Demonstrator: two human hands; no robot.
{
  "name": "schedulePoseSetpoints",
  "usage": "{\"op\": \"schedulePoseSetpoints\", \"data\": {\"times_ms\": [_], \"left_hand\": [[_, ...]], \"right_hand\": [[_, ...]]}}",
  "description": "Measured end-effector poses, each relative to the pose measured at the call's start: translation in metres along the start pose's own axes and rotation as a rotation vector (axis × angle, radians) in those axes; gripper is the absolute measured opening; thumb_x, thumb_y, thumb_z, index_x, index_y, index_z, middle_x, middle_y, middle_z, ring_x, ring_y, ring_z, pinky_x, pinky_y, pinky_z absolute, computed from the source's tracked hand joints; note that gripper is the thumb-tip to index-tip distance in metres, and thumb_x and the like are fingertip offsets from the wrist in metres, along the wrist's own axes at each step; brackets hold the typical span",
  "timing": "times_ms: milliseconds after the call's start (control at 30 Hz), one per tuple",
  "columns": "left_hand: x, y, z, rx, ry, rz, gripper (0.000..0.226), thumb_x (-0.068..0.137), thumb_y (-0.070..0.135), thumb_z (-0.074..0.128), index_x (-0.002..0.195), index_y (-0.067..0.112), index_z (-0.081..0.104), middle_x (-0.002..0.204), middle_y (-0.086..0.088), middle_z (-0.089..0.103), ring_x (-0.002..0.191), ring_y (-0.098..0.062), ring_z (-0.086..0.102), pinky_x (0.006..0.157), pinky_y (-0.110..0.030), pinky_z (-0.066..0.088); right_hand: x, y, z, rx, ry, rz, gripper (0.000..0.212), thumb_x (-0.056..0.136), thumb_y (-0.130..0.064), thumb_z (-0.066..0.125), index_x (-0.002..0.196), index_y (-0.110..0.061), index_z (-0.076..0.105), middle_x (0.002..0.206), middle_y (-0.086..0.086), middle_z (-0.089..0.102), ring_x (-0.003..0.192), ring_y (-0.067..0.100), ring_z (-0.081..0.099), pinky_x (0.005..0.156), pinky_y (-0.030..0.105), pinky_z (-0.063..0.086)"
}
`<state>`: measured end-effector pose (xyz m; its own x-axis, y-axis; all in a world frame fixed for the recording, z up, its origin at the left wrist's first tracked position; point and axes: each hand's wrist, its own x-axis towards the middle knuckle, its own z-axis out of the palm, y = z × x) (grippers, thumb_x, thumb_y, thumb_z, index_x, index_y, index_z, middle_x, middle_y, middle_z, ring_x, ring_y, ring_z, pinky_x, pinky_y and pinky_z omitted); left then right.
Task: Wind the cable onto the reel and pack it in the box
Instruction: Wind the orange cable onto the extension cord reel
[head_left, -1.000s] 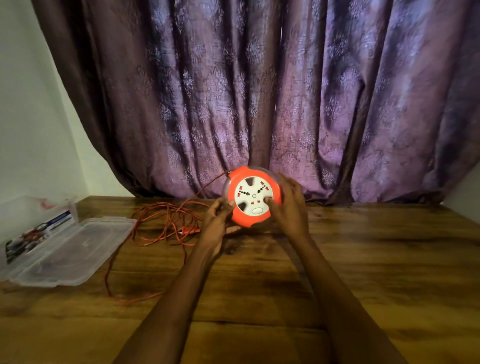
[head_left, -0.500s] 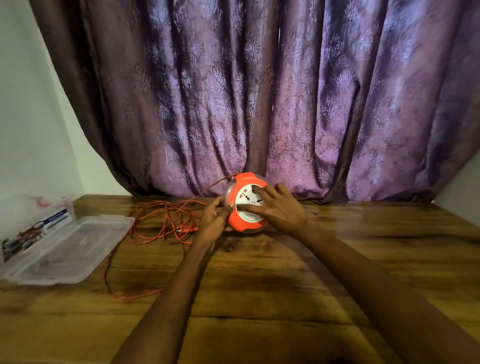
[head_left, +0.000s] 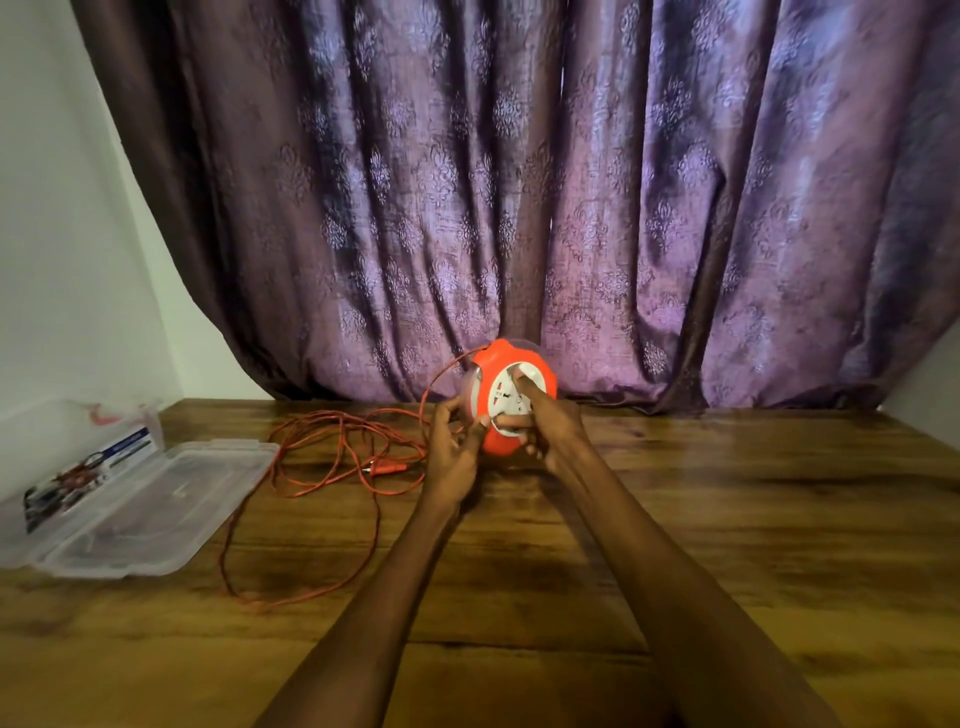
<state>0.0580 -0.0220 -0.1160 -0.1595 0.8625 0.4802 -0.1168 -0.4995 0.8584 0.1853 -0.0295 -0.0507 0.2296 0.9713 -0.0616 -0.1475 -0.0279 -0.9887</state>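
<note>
Since before: my right hand (head_left: 550, 431) shifted lower on reel (head_left: 511, 397), fingers gripping its face; left hand (head_left: 454, 452) pinches cable (head_left: 332, 467) (mid-frame). Risk: loose loops snagging.

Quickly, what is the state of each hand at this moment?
Left hand: closed on the orange reel's left edge, where the cable enters.
Right hand: closed on the reel, fingers across its white face.

Single head-worn view, facing forward and down, table (head_left: 727, 519) near, curtain (head_left: 519, 208) behind
</note>
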Motion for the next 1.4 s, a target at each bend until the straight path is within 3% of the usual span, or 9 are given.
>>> {"op": "schedulePoseSetpoints", "data": {"times_ms": [200,300,400,633,767,967,1100,1267,1400], "left_hand": [[0.017,0.003,-0.018,-0.136,0.094,-0.143,0.029,0.097,0.012,0.062,0.125,0.008,0.060,0.124,-0.020,0.067,0.107,-0.029,0.065,0.097,-0.054,0.053],[0.022,0.001,-0.025,-0.159,0.054,-0.182,0.013,0.098,0.012,0.059,0.109,0.011,0.067,0.110,-0.016,0.070,0.101,-0.028,0.062,0.103,-0.060,0.046],[0.023,0.002,-0.028,-0.144,0.010,-0.208,0.011,0.099,0.011,0.058,0.097,0.015,0.068,0.107,-0.019,0.068,0.100,-0.030,0.059,0.104,-0.063,0.043],[0.011,0.010,-0.021,-0.035,-0.072,-0.106,0.016,0.099,0.012,0.059,0.111,0.016,0.069,0.101,0.000,0.076,0.089,-0.010,0.069,0.081,-0.031,0.058],[0.005,0.007,-0.013,-0.085,-0.074,-0.097,0.026,0.098,0.018,0.062,0.124,0.016,0.068,0.120,-0.014,0.071,0.098,-0.022,0.066,0.086,-0.046,0.056],[-0.003,0.006,0.002,-0.250,-0.030,-0.153,0.047,0.093,0.027,0.069,0.138,0.029,0.059,0.126,-0.003,0.072,0.110,-0.022,0.067,0.093,-0.054,0.055],[-0.002,0.004,0.002,-0.238,-0.020,-0.093,0.049,0.092,0.021,0.069,0.140,0.021,0.058,0.136,-0.013,0.065,0.127,-0.040,0.059,0.105,-0.061,0.047],[0.004,-0.001,-0.006,-0.231,0.066,-0.147,0.039,0.096,0.019,0.064,0.134,0.012,0.061,0.127,-0.020,0.069,0.104,-0.029,0.068,0.081,-0.042,0.061],[0.014,-0.001,-0.016,-0.243,0.147,-0.198,0.025,0.097,0.014,0.062,0.119,0.004,0.067,0.123,-0.026,0.068,0.102,-0.030,0.061,0.095,-0.057,0.052]], "right_hand": [[0.010,0.006,-0.028,-0.809,0.127,-0.694,0.014,0.086,-0.035,0.066,0.096,-0.025,0.068,0.097,0.000,0.072,0.088,0.024,0.065,0.077,0.040,0.053],[0.017,-0.001,-0.042,-1.211,-0.048,-1.248,0.034,0.085,-0.020,0.064,0.118,-0.027,0.069,0.118,0.008,0.062,0.102,0.032,0.059,0.082,0.042,0.050],[0.017,-0.012,-0.046,-1.526,-0.195,-1.485,0.042,0.084,-0.029,0.058,0.125,-0.037,0.063,0.138,0.009,0.055,0.111,0.033,0.057,0.085,0.041,0.045],[0.010,-0.023,-0.046,-1.947,-0.252,-1.483,0.054,0.091,-0.031,0.055,0.141,-0.049,0.042,0.139,0.013,0.052,0.123,0.035,0.049,0.089,0.044,0.040],[0.007,-0.020,-0.042,-1.827,-0.035,-1.428,0.059,0.077,-0.048,0.070,0.134,-0.042,0.056,0.101,0.007,0.073,0.104,0.031,0.061,0.084,0.040,0.041],[-0.008,-0.016,-0.007,-0.842,0.207,-0.462,0.060,0.067,-0.069,0.069,0.110,-0.028,0.058,0.099,0.013,0.073,0.092,0.031,0.070,0.082,0.039,0.051],[-0.006,-0.008,0.005,0.002,0.017,-0.013,0.039,0.080,-0.047,0.075,0.087,-0.010,0.064,0.064,0.016,0.072,0.030,0.015,0.047,0.037,0.018,0.035],[0.002,0.004,-0.001,-0.234,0.024,-0.186,0.044,0.086,-0.054,0.067,0.073,-0.012,0.067,0.058,0.009,0.072,0.035,0.015,0.050,0.046,0.029,0.045],[0.009,0.001,-0.021,-0.944,0.129,-0.658,0.023,0.087,-0.049,0.062,0.096,-0.028,0.068,0.095,-0.002,0.074,0.093,0.025,0.067,0.080,0.038,0.053]]}}
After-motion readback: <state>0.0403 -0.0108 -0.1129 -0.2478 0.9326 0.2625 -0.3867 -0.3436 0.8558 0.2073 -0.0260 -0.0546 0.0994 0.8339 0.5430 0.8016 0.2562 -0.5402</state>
